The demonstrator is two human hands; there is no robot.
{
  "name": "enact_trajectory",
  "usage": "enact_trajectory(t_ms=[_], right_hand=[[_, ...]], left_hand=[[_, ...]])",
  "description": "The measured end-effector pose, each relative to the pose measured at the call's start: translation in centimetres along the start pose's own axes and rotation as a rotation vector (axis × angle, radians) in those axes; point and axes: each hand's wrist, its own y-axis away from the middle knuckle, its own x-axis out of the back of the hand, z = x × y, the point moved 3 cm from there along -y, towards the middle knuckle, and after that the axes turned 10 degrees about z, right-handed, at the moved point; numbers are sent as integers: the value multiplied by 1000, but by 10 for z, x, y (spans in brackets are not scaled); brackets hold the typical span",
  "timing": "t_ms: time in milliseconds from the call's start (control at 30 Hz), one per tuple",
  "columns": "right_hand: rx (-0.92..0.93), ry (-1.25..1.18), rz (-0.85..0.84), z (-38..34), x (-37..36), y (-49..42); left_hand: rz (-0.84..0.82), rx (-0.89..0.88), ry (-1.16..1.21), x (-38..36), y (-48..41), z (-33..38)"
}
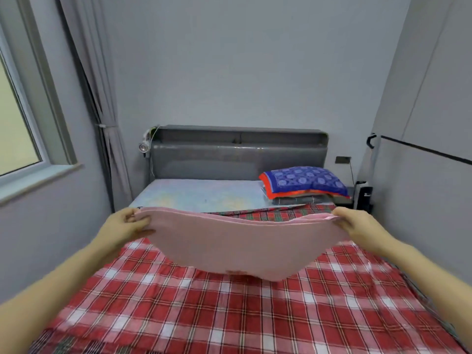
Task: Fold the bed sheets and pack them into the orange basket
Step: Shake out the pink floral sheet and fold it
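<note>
Pink sheet (pixel 237 246) stretched above plaid bed sheet (pixel 229 315) — left hand (pixel 127 226), right hand (pixel 357 226) each pinching a corner.

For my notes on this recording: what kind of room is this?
Most likely a bedroom: a bed with a grey headboard, a red plaid sheet spread over it, and folded linens stacked near the headboard.

Single head view, forward and down along the bed (pixel 229 315) toward its headboard (pixel 237 154).
</note>
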Motion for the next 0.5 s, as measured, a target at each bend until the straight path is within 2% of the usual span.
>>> enact_trajectory(t_ms=[133, 267, 400, 500], right_hand=[[-74, 112, -92, 18, -32, 71], [-100, 81, -184, 23, -39, 137], [-64, 130, -359, 29, -36, 209], [15, 128, -519, 31, -29, 276]], left_hand=[[-1, 114, 49, 0, 45, -49], [-46, 144, -105, 17, 106, -81], [-212, 243, -246, 42, 179, -108], [-242, 358, -268, 66, 246, -139]])
